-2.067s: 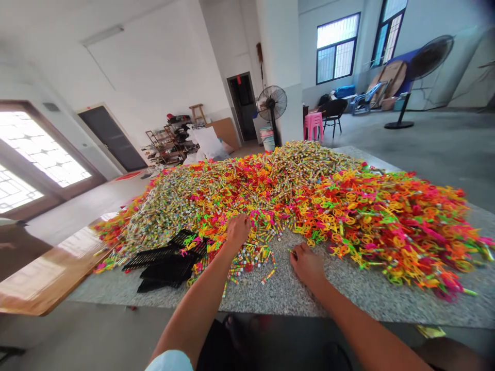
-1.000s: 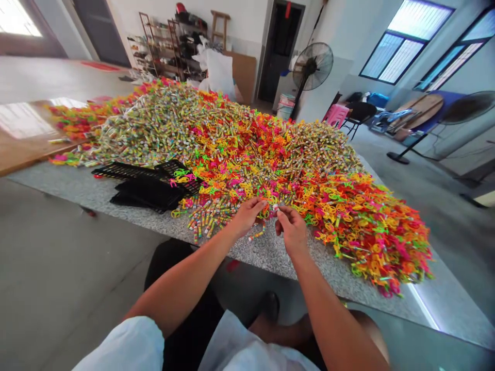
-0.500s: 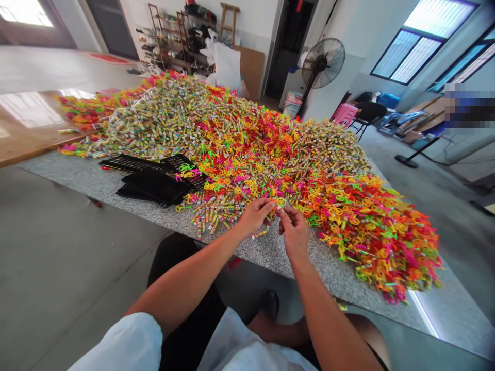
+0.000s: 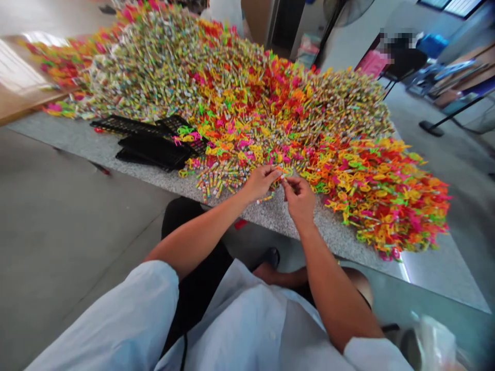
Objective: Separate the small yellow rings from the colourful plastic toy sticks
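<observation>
My left hand [image 4: 263,183] is closed in a pinch on a small orange plastic piece [image 4: 279,169] near the front of the table. Right beside it, my right hand [image 4: 300,200] pinches a small white-tipped piece [image 4: 283,178], mostly covered by the fingertips. The two sets of fingertips almost meet, and I cannot tell whether the pieces are joined. Short printed tubes [image 4: 218,180] lie loose to the left of my hands. Behind and to the right rises a heap of bright plastic pieces [image 4: 386,201] in yellow, orange, pink and green.
Black lattice trays [image 4: 152,149] are stacked at the left of the speckled table [image 4: 286,221], with a few coloured pieces on them. A large mound of printed tubes [image 4: 147,77] covers the back. A standing fan [image 4: 350,10] and a pink stool [image 4: 373,63] are beyond.
The head view has tilted down, so the table and hands appear higher and more of the shirt shows. My hands keep their pinches close together, with little other movement.
</observation>
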The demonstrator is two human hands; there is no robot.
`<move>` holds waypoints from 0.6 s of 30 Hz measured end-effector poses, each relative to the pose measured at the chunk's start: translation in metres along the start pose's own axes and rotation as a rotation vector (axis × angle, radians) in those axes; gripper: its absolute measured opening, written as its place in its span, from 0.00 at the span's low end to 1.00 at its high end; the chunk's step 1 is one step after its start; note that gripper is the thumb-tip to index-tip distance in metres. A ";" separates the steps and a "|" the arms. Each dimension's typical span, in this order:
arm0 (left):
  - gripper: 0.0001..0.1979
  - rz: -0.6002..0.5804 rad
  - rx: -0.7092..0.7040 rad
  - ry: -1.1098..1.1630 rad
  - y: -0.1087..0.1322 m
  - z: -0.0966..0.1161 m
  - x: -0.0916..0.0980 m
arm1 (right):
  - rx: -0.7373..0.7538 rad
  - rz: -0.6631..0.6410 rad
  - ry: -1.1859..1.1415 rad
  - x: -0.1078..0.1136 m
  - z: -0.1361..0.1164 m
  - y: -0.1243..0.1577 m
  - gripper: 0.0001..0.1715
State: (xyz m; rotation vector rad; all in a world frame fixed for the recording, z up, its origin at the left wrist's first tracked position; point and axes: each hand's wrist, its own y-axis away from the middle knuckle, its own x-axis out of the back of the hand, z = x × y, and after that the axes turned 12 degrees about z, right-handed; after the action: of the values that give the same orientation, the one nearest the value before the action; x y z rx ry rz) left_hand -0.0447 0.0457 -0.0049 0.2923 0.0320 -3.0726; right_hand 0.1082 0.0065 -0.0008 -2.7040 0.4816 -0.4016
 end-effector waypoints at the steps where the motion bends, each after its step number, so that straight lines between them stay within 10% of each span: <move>1: 0.15 -0.001 0.016 0.006 0.000 -0.002 -0.001 | -0.007 -0.022 -0.012 0.002 0.002 -0.001 0.17; 10: 0.21 -0.091 0.232 0.173 0.008 0.014 -0.006 | -0.074 -0.008 -0.122 0.001 -0.006 -0.012 0.17; 18: 0.25 -0.198 0.139 0.007 0.007 0.006 -0.003 | -0.055 0.004 -0.024 0.000 -0.002 -0.010 0.20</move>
State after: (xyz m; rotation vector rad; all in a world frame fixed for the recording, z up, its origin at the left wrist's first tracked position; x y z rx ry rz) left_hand -0.0422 0.0386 0.0016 0.3250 -0.1625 -3.2767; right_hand 0.1103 0.0143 0.0050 -2.7568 0.4988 -0.3599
